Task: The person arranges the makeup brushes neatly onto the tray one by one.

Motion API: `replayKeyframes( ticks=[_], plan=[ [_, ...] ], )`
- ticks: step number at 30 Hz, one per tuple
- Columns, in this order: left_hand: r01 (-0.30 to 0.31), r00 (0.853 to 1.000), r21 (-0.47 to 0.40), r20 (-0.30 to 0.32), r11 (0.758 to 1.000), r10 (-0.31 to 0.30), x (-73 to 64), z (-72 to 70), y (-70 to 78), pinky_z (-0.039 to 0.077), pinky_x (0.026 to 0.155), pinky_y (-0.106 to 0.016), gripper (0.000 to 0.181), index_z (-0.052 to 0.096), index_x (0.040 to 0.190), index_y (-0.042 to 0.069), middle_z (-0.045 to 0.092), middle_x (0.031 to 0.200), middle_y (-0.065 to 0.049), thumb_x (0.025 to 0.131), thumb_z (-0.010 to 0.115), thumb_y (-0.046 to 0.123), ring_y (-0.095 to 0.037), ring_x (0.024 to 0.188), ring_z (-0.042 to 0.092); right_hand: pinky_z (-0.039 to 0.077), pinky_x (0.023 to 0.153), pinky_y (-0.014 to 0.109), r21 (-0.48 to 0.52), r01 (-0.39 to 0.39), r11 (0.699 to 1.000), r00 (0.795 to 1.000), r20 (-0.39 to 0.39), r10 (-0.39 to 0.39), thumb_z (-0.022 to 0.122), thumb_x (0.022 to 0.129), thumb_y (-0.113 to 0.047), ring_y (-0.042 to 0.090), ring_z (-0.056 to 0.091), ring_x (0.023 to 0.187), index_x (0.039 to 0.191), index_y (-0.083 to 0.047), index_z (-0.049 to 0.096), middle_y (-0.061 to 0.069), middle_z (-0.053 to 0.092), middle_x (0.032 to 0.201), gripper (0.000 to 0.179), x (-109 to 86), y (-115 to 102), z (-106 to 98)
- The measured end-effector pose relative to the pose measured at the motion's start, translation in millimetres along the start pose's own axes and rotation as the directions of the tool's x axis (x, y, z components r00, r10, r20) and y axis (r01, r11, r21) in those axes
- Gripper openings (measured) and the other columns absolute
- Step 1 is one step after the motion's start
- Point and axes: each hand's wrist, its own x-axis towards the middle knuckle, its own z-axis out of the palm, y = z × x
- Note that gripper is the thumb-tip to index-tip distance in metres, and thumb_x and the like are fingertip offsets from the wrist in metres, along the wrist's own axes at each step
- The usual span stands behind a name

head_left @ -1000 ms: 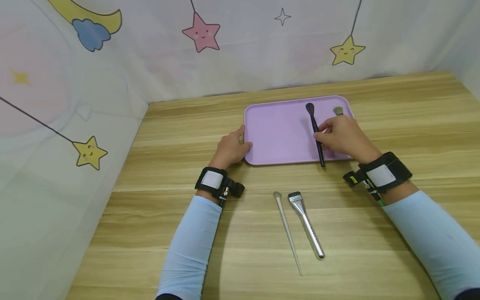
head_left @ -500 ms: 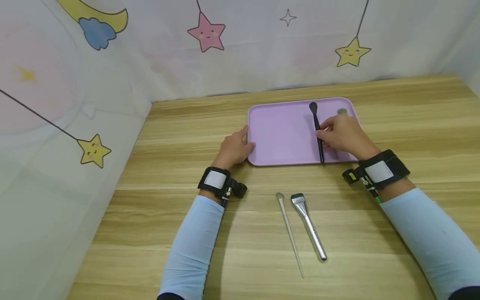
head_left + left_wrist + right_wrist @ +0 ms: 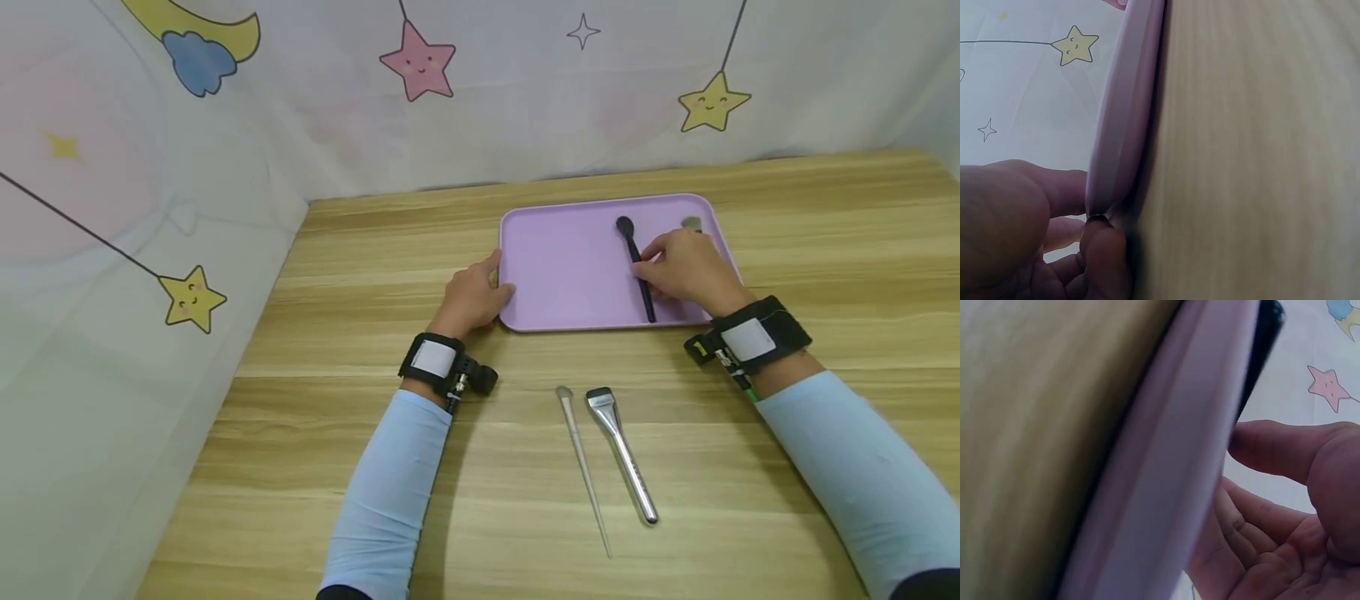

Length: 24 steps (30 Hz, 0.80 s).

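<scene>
In the head view, my right hand (image 3: 692,267) pinches a black makeup brush (image 3: 647,298) over the right part of a purple tray (image 3: 562,267). Its dark head points toward the back. The handle's end (image 3: 1265,331) shows past the tray's wall (image 3: 1166,444) in the right wrist view, beside my thumb. Close by my right hand, another brush with a greenish head (image 3: 692,223) lies in the tray, its handle hidden. My left hand (image 3: 471,298) grips the tray's left edge. The left wrist view has finger and thumb on either side of the tray corner (image 3: 1110,156).
In front of the tray, a slim pale brush (image 3: 581,458) and a thicker silver brush with a flat dark head (image 3: 628,467) lie side by side on the wooden table (image 3: 315,433). A printed cloth (image 3: 510,125) hangs along the back and left.
The black brush has come down and back slightly in my right hand; its handle end now lies inside the tray's front rim. My left hand stays at the tray's edge.
</scene>
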Motion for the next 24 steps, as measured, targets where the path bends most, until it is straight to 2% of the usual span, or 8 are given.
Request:
replayKeyframes(
  ticks=[2,4,7,13,15,18,21,24],
  plan=[
    [0.007,1.0,-0.019,0.01,1.0,-0.007,0.3,0.2,0.3,0.052,0.081,-0.034,0.066,0.024,0.153,0.021,0.046,0.147,-0.011,0.096,0.053,0.035,-0.029,0.092,0.066,0.042,0.047,0.029,-0.011,-0.005,1.0,1.0,0.001,0.005,0.063,0.09,-0.026,0.016,0.06,0.055,0.112,0.006,0.066,0.011,0.068,0.066,0.038,0.0,-0.7,1.0],
    [0.003,1.0,-0.005,0.002,1.0,-0.003,1.0,0.3,0.3,0.05,0.08,-0.031,0.066,0.024,0.153,0.021,0.045,0.148,-0.01,0.096,0.053,0.035,-0.025,0.097,0.062,0.042,0.047,0.029,-0.019,-0.012,1.0,1.0,0.006,0.013,0.062,0.091,-0.027,0.017,0.059,0.054,0.114,0.006,0.064,0.012,0.067,0.067,0.04,-0.4,-1.3,1.6],
    [0.009,1.0,-0.021,0.011,1.0,-0.009,1.1,0.4,0.0,0.051,0.074,-0.031,0.066,0.024,0.153,0.022,0.046,0.147,-0.011,0.096,0.053,0.035,-0.027,0.085,0.066,0.042,0.047,0.029,-0.026,-0.012,1.0,1.0,0.011,0.012,0.061,0.092,-0.028,0.017,0.059,0.053,0.117,0.007,0.061,0.012,0.066,0.066,0.043,-1.0,-2.4,2.3],
    [0.009,1.0,-0.02,0.011,1.0,-0.009,1.2,0.5,-1.3,0.05,0.073,-0.03,0.066,0.025,0.153,0.021,0.047,0.146,-0.012,0.096,0.054,0.036,-0.025,0.081,0.065,0.042,0.047,0.029,-0.042,0.002,0.999,0.999,0.052,0.0,0.061,0.09,-0.026,0.017,0.059,0.054,0.121,0.008,0.058,0.011,0.067,0.065,0.046,-3.5,-5.6,1.9],
    [0.005,1.0,-0.023,0.011,1.0,-0.005,0.9,0.5,-1.2,0.051,0.07,-0.03,0.066,0.025,0.153,0.02,0.048,0.145,-0.013,0.096,0.054,0.035,-0.024,0.072,0.067,0.042,0.047,0.029,-0.053,0.005,0.999,0.997,0.076,-0.001,0.061,0.088,-0.023,0.017,0.058,0.054,0.122,0.007,0.058,0.009,0.067,0.065,0.046,-4.7,-6.2,1.4],
    [0.0,1.0,-0.028,0.01,1.0,0.0,1.1,0.3,-0.5,0.05,0.064,-0.028,0.066,0.025,0.153,0.02,0.049,0.143,-0.013,0.096,0.054,0.035,-0.019,0.054,0.063,0.042,0.047,0.029,-0.057,0.007,0.998,0.995,0.104,-0.001,0.061,0.087,-0.02,0.017,0.058,0.053,0.124,0.006,0.056,0.009,0.067,0.064,0.046,-5.7,-6.3,1.1],
    [-0.001,1.0,-0.03,0.013,1.0,0.001,1.4,0.3,0.0,0.047,0.06,-0.025,0.066,0.024,0.153,0.019,0.048,0.144,-0.013,0.096,0.053,0.035,-0.012,0.048,0.057,0.042,0.047,0.029,-0.052,0.003,0.999,0.993,0.121,0.003,0.061,0.088,-0.021,0.017,0.058,0.053,0.125,0.006,0.055,0.008,0.067,0.065,0.046,-6.3,-5.9,1.4],
    [0.01,1.0,-0.041,0.022,0.999,-0.009,1.8,0.4,0.5,0.048,0.053,-0.024,0.066,0.024,0.154,0.02,0.05,0.142,-0.014,0.096,0.053,0.034,-0.011,0.045,0.057,0.043,0.047,0.029,-0.05,0.014,0.999,0.992,0.124,-0.008,0.061,0.09,-0.023,0.017,0.059,0.053,0.125,0.006,0.055,0.008,0.067,0.065,0.046,-6.2,-4.9,1.6]
  ],
)
